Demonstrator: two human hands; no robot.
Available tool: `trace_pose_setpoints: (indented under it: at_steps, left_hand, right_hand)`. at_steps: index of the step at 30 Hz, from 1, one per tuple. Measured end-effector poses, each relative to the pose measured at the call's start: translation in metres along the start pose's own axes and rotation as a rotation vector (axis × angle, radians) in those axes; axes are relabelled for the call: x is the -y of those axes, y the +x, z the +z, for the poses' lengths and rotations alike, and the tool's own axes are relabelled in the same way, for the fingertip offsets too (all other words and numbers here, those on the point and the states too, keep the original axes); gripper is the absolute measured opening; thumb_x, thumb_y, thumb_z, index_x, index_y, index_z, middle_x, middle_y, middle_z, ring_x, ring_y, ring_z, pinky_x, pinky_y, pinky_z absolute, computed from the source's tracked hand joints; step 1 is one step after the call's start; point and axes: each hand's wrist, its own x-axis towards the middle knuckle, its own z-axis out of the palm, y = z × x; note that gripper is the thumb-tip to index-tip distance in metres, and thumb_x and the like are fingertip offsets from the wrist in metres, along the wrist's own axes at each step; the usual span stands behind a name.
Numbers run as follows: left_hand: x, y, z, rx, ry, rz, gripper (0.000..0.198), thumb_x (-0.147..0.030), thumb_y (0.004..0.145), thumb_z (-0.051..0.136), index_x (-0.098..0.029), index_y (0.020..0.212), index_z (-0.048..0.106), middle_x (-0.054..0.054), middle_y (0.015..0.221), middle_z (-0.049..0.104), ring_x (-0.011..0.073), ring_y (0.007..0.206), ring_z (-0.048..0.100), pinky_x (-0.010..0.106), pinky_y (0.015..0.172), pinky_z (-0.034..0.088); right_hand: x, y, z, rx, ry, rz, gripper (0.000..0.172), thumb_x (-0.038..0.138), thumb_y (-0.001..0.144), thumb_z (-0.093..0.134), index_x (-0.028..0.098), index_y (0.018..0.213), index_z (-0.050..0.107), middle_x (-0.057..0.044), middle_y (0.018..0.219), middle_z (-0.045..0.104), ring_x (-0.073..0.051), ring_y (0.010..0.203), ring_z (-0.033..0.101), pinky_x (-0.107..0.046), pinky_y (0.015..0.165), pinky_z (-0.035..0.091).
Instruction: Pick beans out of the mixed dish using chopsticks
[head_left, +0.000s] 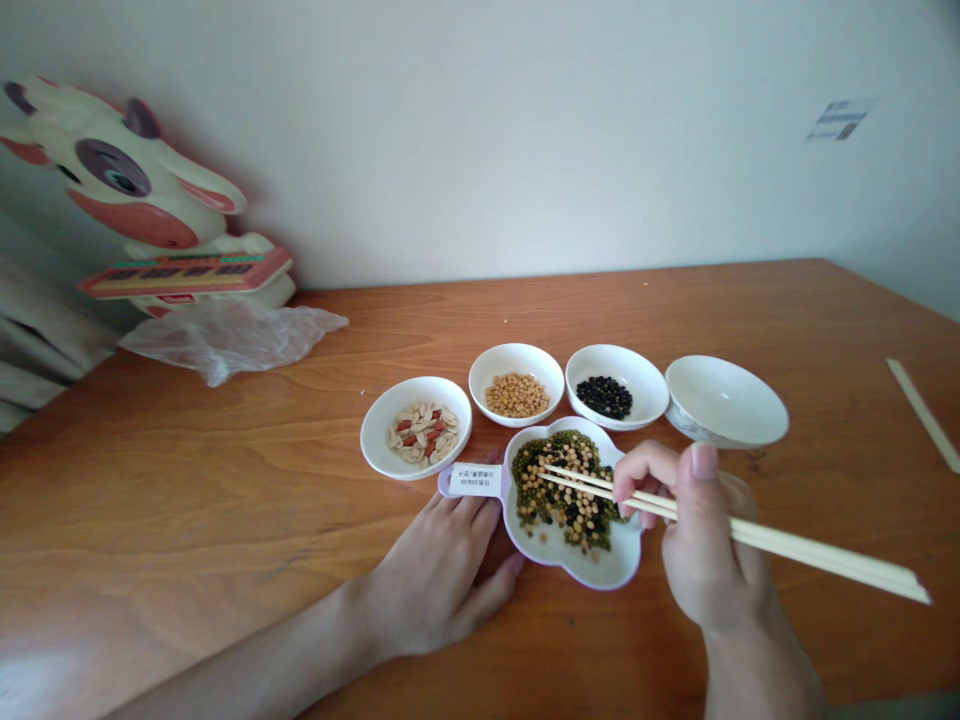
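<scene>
My right hand (701,525) is closed around a pair of pale wooden chopsticks (810,550). Their tips touch the mixed green, black and yellow beans (566,480) in a flower-shaped white dish (600,565) with a purple rim. My left hand (446,570) lies on the table, fingers stretched out below the dish's labelled handle (480,480) and partly hidden by it; the thumb points towards the rim. Behind the dish stand a bowl of peanuts (416,470), a bowl of yellow beans (517,416), a bowl of black beans (619,420) and an empty white bowl (727,400).
A cow-shaped toy keyboard (187,275) stands at the back left against the wall, with a crumpled clear plastic bag (232,335) before it. On the wooden table (187,500), a pale flat stick (922,415) lies at the far right. Grey curtain fabric (45,340) hangs at the left.
</scene>
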Motion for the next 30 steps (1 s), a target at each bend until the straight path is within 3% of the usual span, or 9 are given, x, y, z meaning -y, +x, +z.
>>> trace_pose_setpoints:
  at_steps: [22, 30]
  left_hand:
    - [0.001, -0.001, 0.0015, -0.011, 0.002, 0.002, 0.031, -0.037, 0.104, 0.06, -0.017, 0.129, 0.061, 0.017, 0.131, 0.069, 0.0351, 0.118, 0.066, 0.055, 0.107, 0.056]
    - [0.0015, -0.0008, 0.0013, 0.016, 0.0, -0.01, 0.032, -0.036, 0.105, 0.058, -0.016, 0.13, 0.06, 0.017, 0.134, 0.068, 0.0356, 0.121, 0.065, 0.056, 0.109, 0.055]
  right_hand:
    - [0.0025, -0.0004, 0.0005, -0.048, 0.034, -0.022, 0.082, 0.069, 0.11, 0.017, 0.023, 0.062, 0.065, -0.004, 0.055, 0.058, -0.017, 0.053, 0.052, -0.032, 0.05, 0.038]
    - [0.0008, 0.008, -0.0016, -0.247, 0.132, -0.025, 0.093, 0.083, 0.102, 0.015, 0.022, 0.058, 0.07, -0.009, 0.054, 0.064, -0.019, 0.051, 0.057, -0.033, 0.048, 0.042]
